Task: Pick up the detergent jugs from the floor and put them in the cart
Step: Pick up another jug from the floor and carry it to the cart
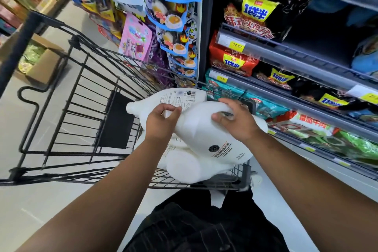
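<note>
A black wire shopping cart (81,92) stands in front of me, its near right corner filled with white detergent jugs. The top jug (206,135) lies tilted with its printed label facing me. My left hand (161,122) grips its neck end and my right hand (237,118) grips its handle. Behind it a second white jug (173,98) lies on its side with its back label and barcode up. A third white jug (184,165) rests underneath on the cart floor, mostly hidden.
Shelves of instant noodle packs (286,80) with yellow price tags run along the right, close to the cart. Hanging snack bags (173,26) fill the rack end ahead. An open cardboard box (38,61) sits on the pale floor at the left.
</note>
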Motion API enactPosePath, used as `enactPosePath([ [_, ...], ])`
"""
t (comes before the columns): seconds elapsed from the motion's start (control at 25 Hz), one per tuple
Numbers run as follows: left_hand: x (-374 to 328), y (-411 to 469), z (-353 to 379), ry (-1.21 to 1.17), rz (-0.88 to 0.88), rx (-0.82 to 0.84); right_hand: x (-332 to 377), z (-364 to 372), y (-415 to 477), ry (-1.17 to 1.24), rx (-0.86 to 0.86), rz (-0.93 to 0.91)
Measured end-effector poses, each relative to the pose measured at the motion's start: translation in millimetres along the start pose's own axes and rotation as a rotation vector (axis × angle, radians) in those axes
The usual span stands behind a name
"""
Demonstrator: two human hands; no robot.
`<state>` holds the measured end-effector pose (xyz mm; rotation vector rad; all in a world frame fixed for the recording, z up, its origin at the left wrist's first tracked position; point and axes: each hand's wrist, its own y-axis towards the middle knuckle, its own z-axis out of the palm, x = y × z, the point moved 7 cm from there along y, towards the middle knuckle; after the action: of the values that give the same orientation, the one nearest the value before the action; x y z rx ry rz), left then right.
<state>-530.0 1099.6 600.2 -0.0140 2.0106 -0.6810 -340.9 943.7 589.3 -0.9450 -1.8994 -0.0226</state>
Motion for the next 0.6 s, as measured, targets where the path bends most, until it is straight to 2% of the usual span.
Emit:
enactPosePath([
  [0.16,-23,-7,4,0.084,0.178,0.076,1,-10,-14,0.063,-0.032,0.001],
  [0.32,-62,-23,20,0.213,0.451,0.161,3,-39,-34,0.05,-0.117,-0.051],
  [0.4,-77,-41,31,0.248,0.565,0.187,0,-65,-52,0.059,-0.18,-0.062],
  [0.6,-115,-103,86,0.203,0.707,0.245,-22,-150,-109,0.161,-0.366,-0.062],
])
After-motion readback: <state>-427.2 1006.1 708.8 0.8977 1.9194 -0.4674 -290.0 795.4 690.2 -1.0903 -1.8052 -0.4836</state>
